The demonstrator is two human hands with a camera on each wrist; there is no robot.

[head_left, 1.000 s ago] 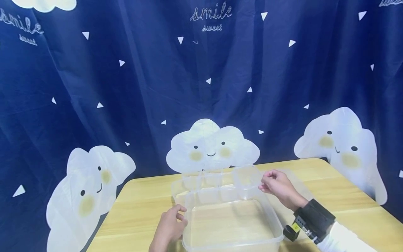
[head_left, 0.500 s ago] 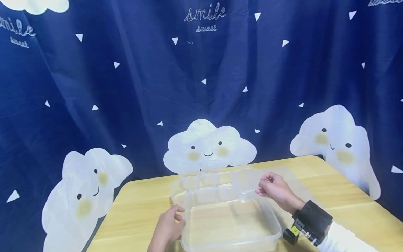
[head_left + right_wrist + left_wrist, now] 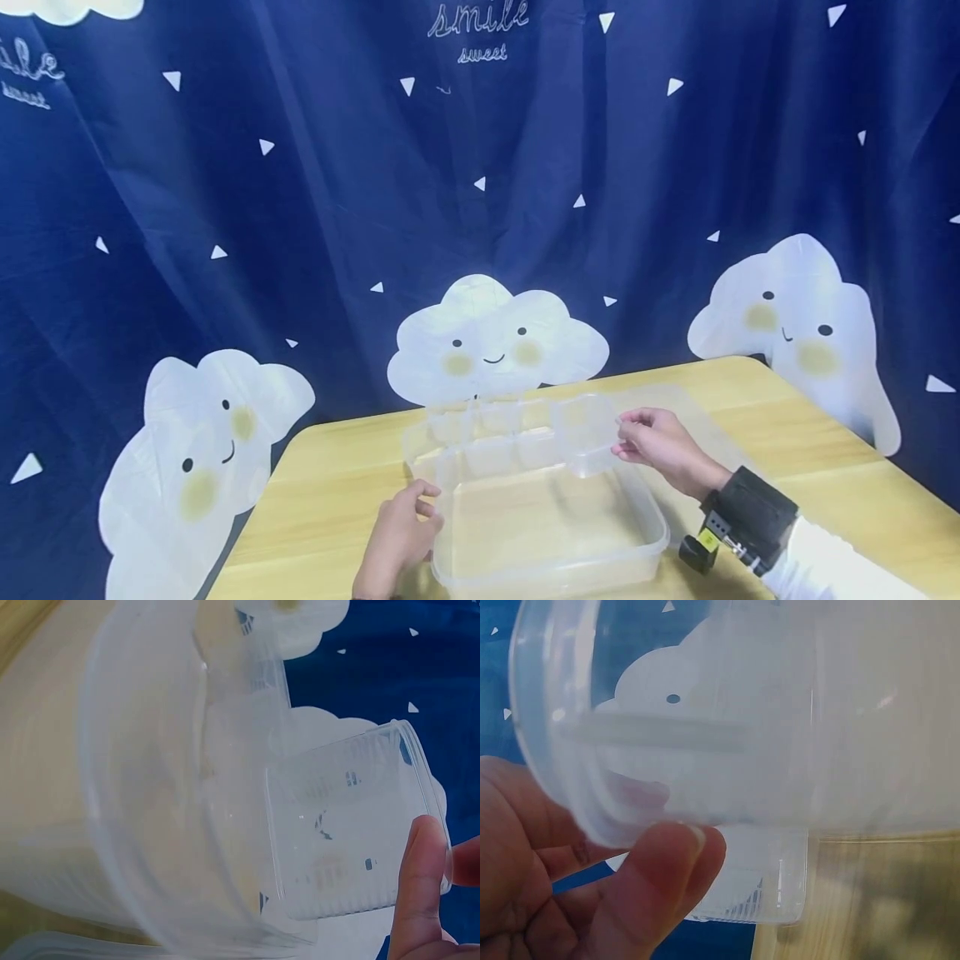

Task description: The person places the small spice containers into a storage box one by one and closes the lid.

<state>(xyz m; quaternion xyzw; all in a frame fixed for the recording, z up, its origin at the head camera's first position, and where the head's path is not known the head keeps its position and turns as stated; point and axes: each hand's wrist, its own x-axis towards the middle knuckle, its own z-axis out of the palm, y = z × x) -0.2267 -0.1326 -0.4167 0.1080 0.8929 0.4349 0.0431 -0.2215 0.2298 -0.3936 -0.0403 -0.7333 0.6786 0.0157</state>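
left hand [image 3: 403, 531] holding the edge of a big clear box [image 3: 592, 565] at its three o'clock, right hand [image 3: 666, 447] pinching a small clear cup [image 3: 586, 437] at its nine o'clock

The box [image 3: 558, 575] and tub [image 3: 341, 825] look smooth, glossy plastic.

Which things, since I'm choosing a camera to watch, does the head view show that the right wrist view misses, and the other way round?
Only the head view: the left-hand grip, the smile lettering, the black wrist strap and the white sleeve.
Only the right wrist view: fine ribs along one edge of the small clear tub.
Both: that tub, held by the right-hand grip, the large clear tub, the table and the blue backdrop.
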